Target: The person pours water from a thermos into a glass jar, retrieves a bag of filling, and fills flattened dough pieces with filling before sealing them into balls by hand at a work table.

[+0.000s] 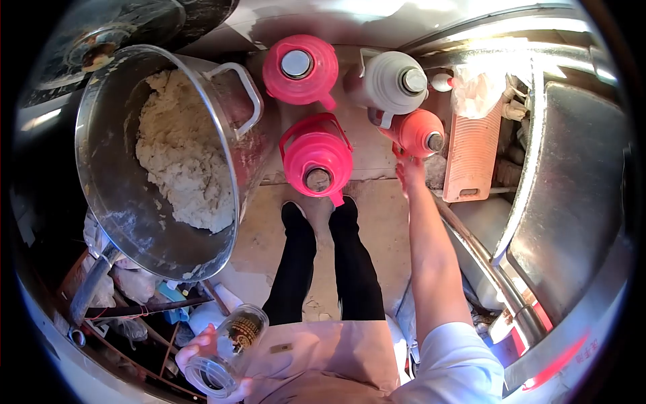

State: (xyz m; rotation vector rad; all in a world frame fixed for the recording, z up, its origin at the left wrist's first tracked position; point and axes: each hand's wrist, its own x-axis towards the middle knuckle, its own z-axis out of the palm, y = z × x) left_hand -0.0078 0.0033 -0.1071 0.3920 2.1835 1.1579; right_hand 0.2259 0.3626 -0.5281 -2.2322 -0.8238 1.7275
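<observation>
My left hand (196,350), low at the left, is wrapped round a clear jar (235,340) with gold print on its side. The jar is tilted, its open rim toward the lower left. My right arm reaches forward, and my right hand (409,168) is at the near side of a coral-red flask (418,132), its fingers partly hidden beneath it. Whether they grip the flask is hard to see. A grey-white flask (393,81) stands just behind it. Two pink flasks stand further left, one at the back (301,67) and one nearer my feet (317,158).
A large metal pot (111,182) holding dough (182,155) fills the left. At the right are a pink washboard (473,151), a plastic bag (478,91), a metal rail (484,259) and a steel basin (565,195). Below the pot is a cluttered shelf (148,367).
</observation>
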